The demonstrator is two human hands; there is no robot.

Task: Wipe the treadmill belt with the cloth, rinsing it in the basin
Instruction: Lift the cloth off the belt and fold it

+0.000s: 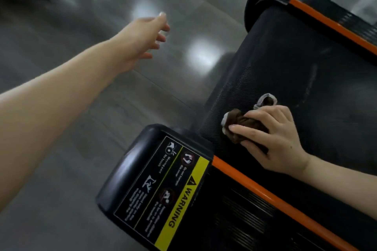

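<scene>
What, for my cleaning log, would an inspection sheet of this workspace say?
Surface: black treadmill belt, pale streaks across it.
Job's things: brown cloth bunched on the belt near its end; basin not in view.
Clutter: nothing seen.
Hands: right hand grips the cloth against the belt; left hand open, stretched out above the floor, touching nothing.
Cables: nothing seen.
Surroundings: glossy grey floor; end cap with yellow warning label; orange side rail.

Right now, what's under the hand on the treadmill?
A bunched brown cloth lies under the right hand, on the black belt. Most of the cloth is hidden by the fingers.
</scene>
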